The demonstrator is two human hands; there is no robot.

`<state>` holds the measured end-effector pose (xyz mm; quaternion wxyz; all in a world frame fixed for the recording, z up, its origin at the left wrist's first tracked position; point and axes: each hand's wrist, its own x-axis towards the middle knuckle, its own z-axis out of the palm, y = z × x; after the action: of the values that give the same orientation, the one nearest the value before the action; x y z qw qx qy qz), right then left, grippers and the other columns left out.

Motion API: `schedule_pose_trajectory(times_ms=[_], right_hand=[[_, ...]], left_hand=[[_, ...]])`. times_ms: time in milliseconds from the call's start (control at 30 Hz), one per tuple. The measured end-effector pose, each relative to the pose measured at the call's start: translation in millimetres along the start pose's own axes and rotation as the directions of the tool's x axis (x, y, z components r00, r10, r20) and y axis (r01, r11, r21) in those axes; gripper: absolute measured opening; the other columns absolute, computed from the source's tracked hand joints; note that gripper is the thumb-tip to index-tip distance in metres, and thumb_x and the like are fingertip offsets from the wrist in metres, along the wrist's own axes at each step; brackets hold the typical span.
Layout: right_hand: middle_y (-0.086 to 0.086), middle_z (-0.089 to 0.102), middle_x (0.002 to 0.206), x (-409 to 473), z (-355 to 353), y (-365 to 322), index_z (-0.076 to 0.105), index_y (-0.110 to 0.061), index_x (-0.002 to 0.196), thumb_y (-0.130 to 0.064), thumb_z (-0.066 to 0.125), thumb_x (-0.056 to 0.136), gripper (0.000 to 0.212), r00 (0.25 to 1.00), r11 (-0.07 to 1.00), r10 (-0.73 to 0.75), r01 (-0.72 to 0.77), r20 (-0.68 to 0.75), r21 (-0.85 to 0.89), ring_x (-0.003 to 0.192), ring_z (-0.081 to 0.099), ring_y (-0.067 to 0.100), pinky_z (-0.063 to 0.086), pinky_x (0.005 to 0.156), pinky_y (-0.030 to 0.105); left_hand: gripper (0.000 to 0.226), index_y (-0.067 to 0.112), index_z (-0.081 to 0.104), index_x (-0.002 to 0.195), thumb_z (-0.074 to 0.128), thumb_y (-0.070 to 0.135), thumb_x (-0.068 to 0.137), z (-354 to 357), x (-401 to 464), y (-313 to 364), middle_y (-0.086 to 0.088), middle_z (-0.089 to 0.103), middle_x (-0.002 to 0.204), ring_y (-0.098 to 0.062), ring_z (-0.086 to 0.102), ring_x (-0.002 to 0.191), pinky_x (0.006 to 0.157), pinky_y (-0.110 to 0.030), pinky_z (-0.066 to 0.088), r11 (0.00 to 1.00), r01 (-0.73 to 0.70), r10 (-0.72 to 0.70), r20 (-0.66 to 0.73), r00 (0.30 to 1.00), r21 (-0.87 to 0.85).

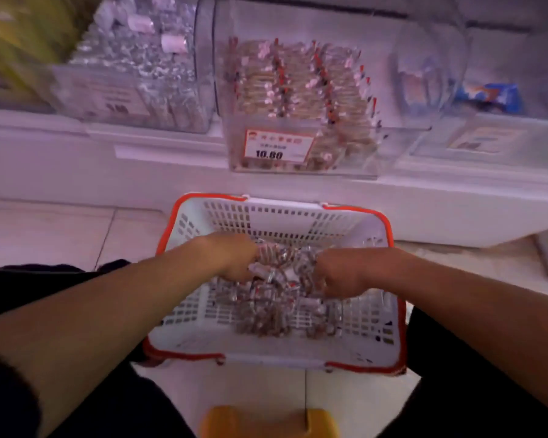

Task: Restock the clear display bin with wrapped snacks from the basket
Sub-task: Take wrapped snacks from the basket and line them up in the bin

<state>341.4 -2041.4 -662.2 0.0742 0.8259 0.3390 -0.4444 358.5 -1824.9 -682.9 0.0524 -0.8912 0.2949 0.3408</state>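
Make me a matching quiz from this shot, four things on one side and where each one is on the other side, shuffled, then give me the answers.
Things
1. left hand
2. price tag
3. basket
4. clear display bin

Places
A. on the floor, in front of the shelf
B. on the shelf, above the basket
C. inside the basket, gripping wrapped snacks
D. on the front wall of the bin, reading 10.80

Pairs: 1-C, 2-D, 3-A, 4-B
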Motion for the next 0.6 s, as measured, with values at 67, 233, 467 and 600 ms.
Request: schedule_pose_trajectory(times_ms=[67,233,467,600], right_hand=[[0.016,0.059,0.132,40.1,52.7,8.5,0.06,-0.005,0.129,-0.032,0.066,0.09,0.047,0.992,0.983,0.121,-0.125,0.038,0.135,0.119,0.056,0.03,0.044,0.094,0.029],[0.014,0.026,0.157,97.0,158.3,41.3,0.017,-0.017,0.156,-0.042,0.082,0.073,0.109,0.857,0.669,0.515,-0.385,-0.023,0.635,0.141,0.03,0.035,0.034,0.112,0.04],[0.019,0.043,0.13,164.9,179.9,60.0,0.036,-0.021,0.138,-0.043,0.09,0.061,0.097,0.587,0.297,0.801,-0.22,-0.117,0.929,0.112,0.055,0.037,0.051,0.094,0.043],[0.022,0.037,0.131,185.9,193.0,51.1,0.033,-0.024,0.134,-0.048,0.087,0.062,0.093,0.508,0.38,0.846,-0.363,-0.161,0.851,0.111,0.052,0.045,0.048,0.092,0.046]], left_hand=[[0.041,0.013,0.059,0.13,0.05,0.04,0.099,53.1,12.8,-12.3,-0.014,0.058,0.131,-0.029,0.058,0.101,0.094,-0.041,0.05,0.988,0.153,-0.138,0.297,0.945,-0.028],[0.099,0.014,0.011,0.159,0.067,0.053,0.088,157.5,44.8,-31.2,-0.014,0.012,0.165,-0.036,0.025,0.146,0.118,-0.043,0.029,0.63,0.482,-0.324,0.358,0.876,-0.609],[0.106,0.027,0.004,0.158,0.08,0.034,0.083,211.3,108.0,-31.3,-0.014,-0.001,0.163,-0.037,0.025,0.145,0.104,-0.035,0.036,0.199,0.412,-0.557,0.243,0.794,-0.889],[0.052,0.013,0.042,0.125,0.076,0.02,0.087,224.5,132.8,-14.0,-0.02,0.05,0.131,-0.022,0.055,0.098,0.072,-0.021,0.051,0.054,0.277,-0.665,0.173,0.727,-0.959]])
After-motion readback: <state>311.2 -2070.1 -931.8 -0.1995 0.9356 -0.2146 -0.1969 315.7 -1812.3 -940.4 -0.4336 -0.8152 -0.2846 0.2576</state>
